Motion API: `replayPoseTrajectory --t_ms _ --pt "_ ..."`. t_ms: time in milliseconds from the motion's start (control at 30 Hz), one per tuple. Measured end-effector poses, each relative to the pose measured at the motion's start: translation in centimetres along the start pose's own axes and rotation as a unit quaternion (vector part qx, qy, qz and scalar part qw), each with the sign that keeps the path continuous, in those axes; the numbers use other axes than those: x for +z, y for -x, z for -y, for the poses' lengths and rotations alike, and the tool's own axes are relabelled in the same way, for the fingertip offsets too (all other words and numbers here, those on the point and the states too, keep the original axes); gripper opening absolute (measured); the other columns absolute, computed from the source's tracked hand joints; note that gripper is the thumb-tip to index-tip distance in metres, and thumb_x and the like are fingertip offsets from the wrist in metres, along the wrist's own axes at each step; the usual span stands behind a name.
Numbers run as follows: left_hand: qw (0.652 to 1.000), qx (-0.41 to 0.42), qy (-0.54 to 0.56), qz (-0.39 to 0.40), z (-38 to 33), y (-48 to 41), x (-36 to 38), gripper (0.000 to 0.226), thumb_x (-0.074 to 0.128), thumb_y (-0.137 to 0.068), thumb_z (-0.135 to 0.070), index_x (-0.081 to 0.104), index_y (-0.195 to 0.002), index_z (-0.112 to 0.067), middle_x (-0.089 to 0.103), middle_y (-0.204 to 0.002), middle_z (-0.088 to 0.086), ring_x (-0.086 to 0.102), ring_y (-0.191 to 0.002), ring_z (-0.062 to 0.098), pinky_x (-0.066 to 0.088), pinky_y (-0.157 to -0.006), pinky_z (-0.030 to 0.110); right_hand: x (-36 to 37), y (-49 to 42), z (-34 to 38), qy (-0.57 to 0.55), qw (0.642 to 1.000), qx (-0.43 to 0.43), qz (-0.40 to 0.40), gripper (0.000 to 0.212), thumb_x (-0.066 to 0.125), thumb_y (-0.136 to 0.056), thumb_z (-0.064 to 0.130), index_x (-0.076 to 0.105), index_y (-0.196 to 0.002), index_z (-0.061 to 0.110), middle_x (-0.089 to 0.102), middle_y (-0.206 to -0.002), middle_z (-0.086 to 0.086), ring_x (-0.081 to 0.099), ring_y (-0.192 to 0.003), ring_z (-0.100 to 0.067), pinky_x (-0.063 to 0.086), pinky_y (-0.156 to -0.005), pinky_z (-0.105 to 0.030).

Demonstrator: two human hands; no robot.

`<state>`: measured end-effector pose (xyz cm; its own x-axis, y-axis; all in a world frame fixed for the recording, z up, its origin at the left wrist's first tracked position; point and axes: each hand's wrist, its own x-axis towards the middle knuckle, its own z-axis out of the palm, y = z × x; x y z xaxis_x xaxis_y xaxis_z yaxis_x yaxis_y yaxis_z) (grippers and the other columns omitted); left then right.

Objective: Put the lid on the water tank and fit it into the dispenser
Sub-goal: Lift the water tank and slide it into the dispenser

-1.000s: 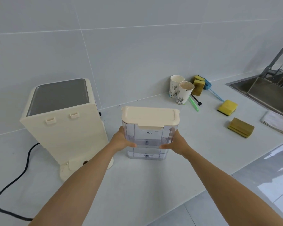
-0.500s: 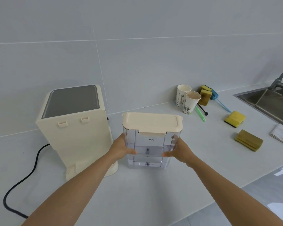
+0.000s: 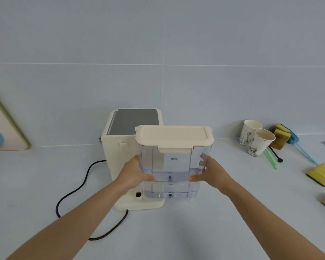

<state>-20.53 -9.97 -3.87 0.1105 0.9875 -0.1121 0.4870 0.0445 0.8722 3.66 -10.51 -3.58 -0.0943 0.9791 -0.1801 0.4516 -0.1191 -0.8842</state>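
Note:
The clear water tank (image 3: 172,169) with its cream lid (image 3: 174,135) on top is held between both hands in front of the cream dispenser (image 3: 120,139). My left hand (image 3: 133,173) grips the tank's left side and my right hand (image 3: 209,175) grips its right side. The tank's bottom sits over the right part of the dispenser's base plate (image 3: 137,204); I cannot tell whether it touches it. A little water shows in the tank's lower part. The tank hides the dispenser's right side.
A black power cord (image 3: 71,194) loops on the counter left of the dispenser. Two paper cups (image 3: 257,139), yellow sponges (image 3: 322,174), a blue-handled brush (image 3: 300,147) and a green stick (image 3: 271,158) lie to the right. A framed board (image 3: 6,128) leans at far left.
The tank has been lifted off the counter and carried left, from beside the dispenser to in front of it over its base. My view has shifted left too.

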Motion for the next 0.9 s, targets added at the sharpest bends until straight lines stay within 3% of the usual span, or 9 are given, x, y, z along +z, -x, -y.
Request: replayPoseTrajectory --t_ms 100,200,333,467,667,900 --pt "1.000 -0.007 0.017 -0.010 -0.2 0.3 -0.6 0.067 0.080 -0.057 -0.003 0.052 -0.117 -0.014 0.063 -0.113 0.019 0.056 -0.107 0.033 0.044 -0.086 0.029 0.4 0.0 0.8 -0.022 1.000 -0.006 0.013 0.068 0.080 -0.056 0.006 0.049 -0.113 0.026 0.062 -0.115 0.001 0.057 -0.109 -0.022 0.045 -0.095 -0.037" --pt "0.999 -0.024 0.024 0.000 -0.5 0.3 -0.6 0.066 0.080 -0.058 -0.002 0.052 -0.116 -0.015 0.061 -0.116 0.018 0.057 -0.101 0.029 0.044 -0.077 0.023 0.6 0.0 0.9 -0.022 1.000 -0.007 0.008 0.071 0.080 -0.056 0.005 0.048 -0.117 0.025 0.061 -0.117 0.001 0.054 -0.111 -0.020 0.044 -0.098 -0.039" --pt "0.998 -0.056 0.041 -0.002 -0.2 0.2 -1.6 0.063 0.079 -0.058 0.002 0.053 -0.113 -0.008 0.060 -0.115 0.026 0.056 -0.102 0.028 0.042 -0.090 0.030 1.4 -0.8 1.1 -0.034 0.999 -0.015 0.025 0.071 0.079 -0.056 0.003 0.050 -0.116 0.028 0.063 -0.116 0.003 0.056 -0.111 -0.021 0.045 -0.097 -0.039" --pt "0.995 -0.079 0.053 -0.010 0.7 -0.5 -3.1 0.063 0.079 -0.057 0.003 0.053 -0.113 -0.010 0.062 -0.104 0.003 0.052 -0.100 0.021 0.039 -0.087 0.027 2.9 -2.1 2.1 -0.036 0.998 -0.020 0.042 0.075 0.079 -0.056 0.004 0.045 -0.118 0.030 0.059 -0.121 0.003 0.052 -0.115 -0.020 0.043 -0.097 -0.036" --pt "0.995 -0.087 0.051 -0.015 1.4 -1.4 -3.9 0.067 0.079 -0.055 0.005 0.054 -0.114 -0.011 0.062 -0.110 0.005 0.055 -0.107 0.024 0.044 -0.095 0.035 3.7 -2.9 2.3 -0.036 0.998 -0.026 0.045 0.088 0.079 -0.058 0.006 0.035 -0.130 0.030 0.055 -0.129 0.001 0.047 -0.122 -0.018 0.039 -0.105 -0.041" --pt "0.995 -0.082 0.056 -0.005 2.2 -1.9 -4.0 0.067 0.080 -0.053 0.006 0.054 -0.114 -0.010 0.062 -0.101 0.005 0.055 -0.100 0.021 0.044 -0.092 0.033 4.2 -3.3 1.7 -0.049 0.998 -0.027 0.043 0.082 0.079 -0.056 0.007 0.037 -0.118 0.040 0.058 -0.125 0.003 0.050 -0.119 -0.018 0.042 -0.098 -0.035"
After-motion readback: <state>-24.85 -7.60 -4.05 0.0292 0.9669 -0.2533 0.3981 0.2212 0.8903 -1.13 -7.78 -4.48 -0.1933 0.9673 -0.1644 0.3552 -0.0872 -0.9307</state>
